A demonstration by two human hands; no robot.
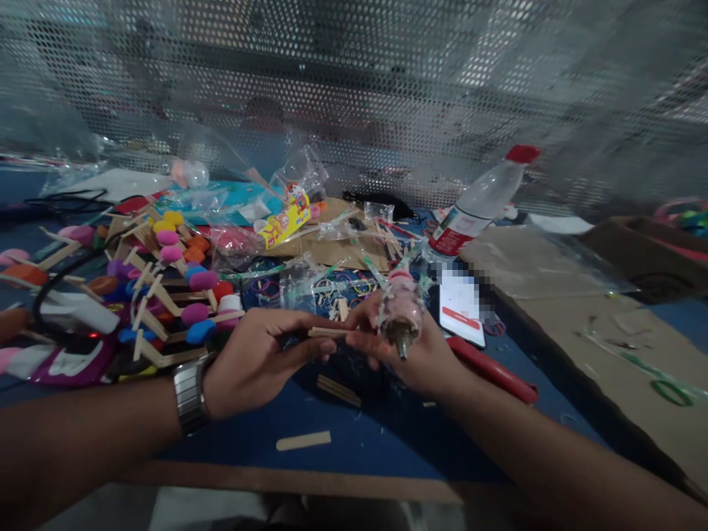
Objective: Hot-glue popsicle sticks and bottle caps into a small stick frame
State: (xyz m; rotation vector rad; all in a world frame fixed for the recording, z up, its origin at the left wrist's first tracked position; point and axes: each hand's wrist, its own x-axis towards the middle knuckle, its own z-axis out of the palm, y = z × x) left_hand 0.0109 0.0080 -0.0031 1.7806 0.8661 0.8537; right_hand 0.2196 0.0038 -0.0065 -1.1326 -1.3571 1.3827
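My left hand (pixel 248 361), with a metal watch (pixel 190 398) on the wrist, pinches a short wooden craft stick (pixel 327 332) between thumb and fingers. My right hand (pixel 428 358) holds a hot glue gun (pixel 399 306), its metal nozzle pointing down toward me and its body smeared with glue. The right fingertips also touch the stick's right end; the fingers around the gun are partly hidden. Below the hands lie a small stack of craft sticks (pixel 338 391) and a single rounded stick (pixel 303 441) on the blue tabletop (pixel 381 457).
Stick pieces with coloured round ends (pixel 171 295) are heaped at left beside a purple-and-white object (pixel 71 361). Behind are plastic bags, rubber bands and a yellow wrapper (pixel 285 221). A red-capped bottle (pixel 481 203), a phone (pixel 459 306), a red-handled object (pixel 492 369) and cardboard (pixel 602 346) stand or lie rightward.
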